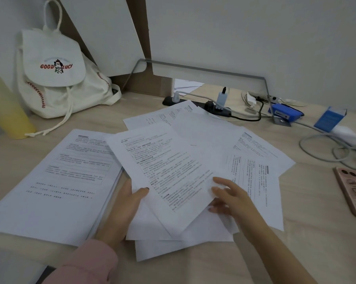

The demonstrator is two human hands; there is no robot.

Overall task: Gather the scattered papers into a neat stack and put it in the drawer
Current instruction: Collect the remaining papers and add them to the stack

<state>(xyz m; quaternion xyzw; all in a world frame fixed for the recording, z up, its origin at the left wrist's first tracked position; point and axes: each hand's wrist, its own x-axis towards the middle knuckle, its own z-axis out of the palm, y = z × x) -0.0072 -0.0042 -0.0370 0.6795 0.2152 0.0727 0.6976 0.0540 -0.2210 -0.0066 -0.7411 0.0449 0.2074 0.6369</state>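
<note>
Sheet [169,171] in left hand [123,206], long axis near-right to far-left, heading far.

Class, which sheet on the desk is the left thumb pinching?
The tilted, text-filled sheet atop the middle pile: the left hand pinches its lower left edge, the right hand touches its right corner. The others lie beneath or beside it.

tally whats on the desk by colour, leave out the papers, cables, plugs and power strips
cream: 1, the drawstring bag
yellow: 1, the bottle
blue: 2, the flat box and the upright carton
pink: 1, the phone
clear: 1, the shelf riser
total: 6
The papers and the wiring are left out, as asked.
</note>
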